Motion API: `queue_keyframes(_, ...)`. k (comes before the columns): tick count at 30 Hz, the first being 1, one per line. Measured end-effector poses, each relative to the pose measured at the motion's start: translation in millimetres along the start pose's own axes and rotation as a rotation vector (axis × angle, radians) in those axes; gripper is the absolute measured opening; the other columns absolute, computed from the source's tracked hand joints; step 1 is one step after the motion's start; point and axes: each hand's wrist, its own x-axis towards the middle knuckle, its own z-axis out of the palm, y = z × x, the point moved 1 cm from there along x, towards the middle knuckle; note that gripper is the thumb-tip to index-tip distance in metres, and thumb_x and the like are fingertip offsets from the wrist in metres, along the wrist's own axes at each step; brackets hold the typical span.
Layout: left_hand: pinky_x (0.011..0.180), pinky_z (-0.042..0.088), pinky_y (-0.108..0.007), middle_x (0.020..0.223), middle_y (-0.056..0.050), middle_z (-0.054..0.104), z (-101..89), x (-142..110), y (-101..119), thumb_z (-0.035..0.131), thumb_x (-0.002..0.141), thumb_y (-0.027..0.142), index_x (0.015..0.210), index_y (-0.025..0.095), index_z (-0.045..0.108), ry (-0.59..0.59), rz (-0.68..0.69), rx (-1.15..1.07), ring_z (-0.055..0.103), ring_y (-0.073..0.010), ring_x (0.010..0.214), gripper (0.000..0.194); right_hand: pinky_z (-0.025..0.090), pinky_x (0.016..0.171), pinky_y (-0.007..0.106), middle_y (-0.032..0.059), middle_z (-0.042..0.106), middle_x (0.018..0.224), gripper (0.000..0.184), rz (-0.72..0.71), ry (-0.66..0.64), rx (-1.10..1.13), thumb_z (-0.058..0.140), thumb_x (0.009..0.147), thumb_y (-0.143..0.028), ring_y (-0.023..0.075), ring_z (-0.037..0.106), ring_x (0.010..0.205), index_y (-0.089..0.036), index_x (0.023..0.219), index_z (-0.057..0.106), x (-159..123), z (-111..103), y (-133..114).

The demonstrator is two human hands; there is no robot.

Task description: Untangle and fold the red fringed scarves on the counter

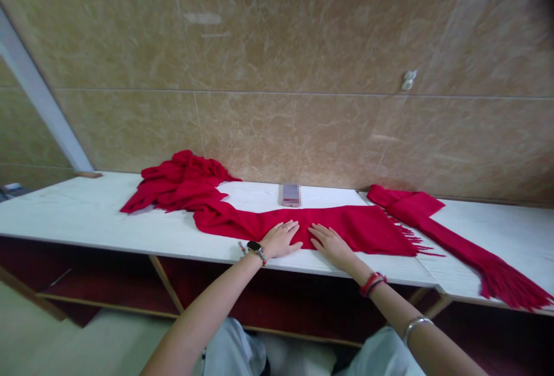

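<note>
A red scarf [363, 229] lies spread along the white counter, its fringed end to the right. My left hand [280, 240] rests flat on the scarf's middle, fingers stretched out. Just to its right, my right hand [332, 244] also presses flat on the fabric with fingers apart. Toward the left, the cloth runs into a crumpled red heap [184, 182]; I cannot tell whether that heap is one scarf or more. A second red scarf [441, 231], narrow and folded over at its top, lies slantwise on the right with its fringe near the front edge.
Behind the spread scarf, a phone [290, 194] lies against the tan marbled wall [277, 133]. The white counter [52, 208] has open shelves [116, 283] beneath its front edge. A small white fitting [408, 79] is on the wall at right.
</note>
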Motion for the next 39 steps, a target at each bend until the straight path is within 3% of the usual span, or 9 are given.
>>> queue_keyframes(5, 0.106, 0.018, -0.036, 0.143, -0.011, 0.027, -0.5, 0, 0, 0.032, 0.086, 0.049, 0.133, 0.01, 0.032, 0.032, -0.027, 0.012, 0.019, -0.0214, 0.132, 0.061, 0.026, 0.103, 0.043, 0.0127, 0.041, 0.136, 0.045, -0.006, -0.041, -0.049, 0.029, 0.09, -0.032, 0.0218, 0.032, 0.127, -0.014, 0.129, 0.043, 0, -6, -2)
queue_keyframes(9, 0.107, 0.016, -0.037, 0.143, -0.012, 0.026, -0.9, 1, 0, 0.031, 0.086, 0.05, 0.134, 0.008, 0.03, 0.011, -0.029, 0.015, 0.018, -0.0214, 0.133, 0.063, 0.026, 0.102, 0.045, 0.0119, 0.03, 0.142, 0.048, 0.073, 0.01, -0.119, 0.03, 0.09, -0.031, 0.0247, 0.022, 0.131, -0.014, 0.135, 0.034, -4, -13, -3)
queue_keyframes(12, 0.107, 0.016, -0.037, 0.143, -0.012, 0.027, -0.8, 2, -1, 0.031, 0.087, 0.049, 0.135, 0.008, 0.029, 0.001, -0.021, 0.014, 0.019, -0.0208, 0.132, 0.063, 0.027, 0.101, 0.046, 0.0119, 0.026, 0.144, 0.05, 0.02, -0.11, -0.118, 0.029, 0.091, -0.034, 0.0254, 0.018, 0.132, -0.016, 0.137, 0.028, -5, -18, -3)
queue_keyframes(17, 0.106, 0.017, -0.036, 0.142, -0.011, 0.029, -2.3, 2, -1, 0.032, 0.087, 0.049, 0.135, 0.011, 0.03, 0.015, -0.017, 0.016, 0.022, -0.0202, 0.132, 0.061, 0.035, 0.099, 0.037, 0.0144, 0.042, 0.134, 0.049, -0.082, -0.415, -0.078, 0.039, 0.086, -0.032, 0.0239, 0.037, 0.124, -0.011, 0.131, 0.041, 15, -45, 2)
queue_keyframes(19, 0.106, 0.018, -0.036, 0.142, -0.012, 0.029, -3.6, 1, 0, 0.032, 0.087, 0.049, 0.134, 0.011, 0.031, 0.018, -0.023, 0.019, 0.023, -0.0204, 0.131, 0.061, 0.039, 0.095, 0.036, 0.012, 0.052, 0.125, 0.044, -0.094, -0.424, -0.064, 0.044, 0.083, -0.031, 0.024, 0.049, 0.115, -0.015, 0.123, 0.051, 28, -62, 5)
queue_keyframes(24, 0.105, 0.019, -0.035, 0.141, -0.012, 0.03, -6.2, 0, 2, 0.032, 0.087, 0.048, 0.134, 0.011, 0.032, 0.007, -0.019, 0.016, 0.022, -0.0202, 0.132, 0.059, 0.039, 0.094, 0.036, 0.011, 0.053, 0.124, 0.04, -0.114, -0.355, -0.021, 0.043, 0.084, -0.027, 0.0237, 0.05, 0.113, -0.016, 0.121, 0.053, 50, -89, 9)
queue_keyframes(29, 0.105, 0.022, -0.035, 0.14, -0.012, 0.033, -11.0, -2, 6, 0.035, 0.086, 0.05, 0.133, 0.011, 0.034, 0.027, -0.012, 0.028, 0.024, -0.0214, 0.131, 0.06, 0.045, 0.084, 0.03, 0.0082, 0.06, 0.116, 0.038, -0.164, -0.406, -0.001, 0.052, 0.079, -0.025, 0.0217, 0.057, 0.103, -0.02, 0.116, 0.058, 45, -89, 5)
queue_keyframes(33, 0.097, 0.033, -0.034, 0.126, -0.011, 0.047, -17.1, -5, 12, 0.042, 0.083, 0.054, 0.124, 0.015, 0.046, 0.087, 0.052, 0.105, 0.043, -0.023, 0.117, 0.057, 0.045, 0.084, 0.03, 0.0073, 0.062, 0.114, 0.036, -0.215, -0.398, -0.032, 0.053, 0.079, -0.023, 0.0216, 0.058, 0.101, -0.02, 0.114, 0.059, 43, -83, 5)
queue_keyframes(39, 0.074, 0.046, -0.028, 0.105, -0.007, 0.057, -39.4, -4, 19, 0.046, 0.084, 0.034, 0.118, 0.021, 0.05, 0.007, 0.134, 0.241, 0.056, -0.0206, 0.093, 0.037, 0.046, 0.084, 0.031, 0.0095, 0.062, 0.112, 0.035, -0.297, -0.39, -0.048, 0.05, 0.081, -0.028, 0.0218, 0.059, 0.099, -0.016, 0.113, 0.06, 48, -75, 6)
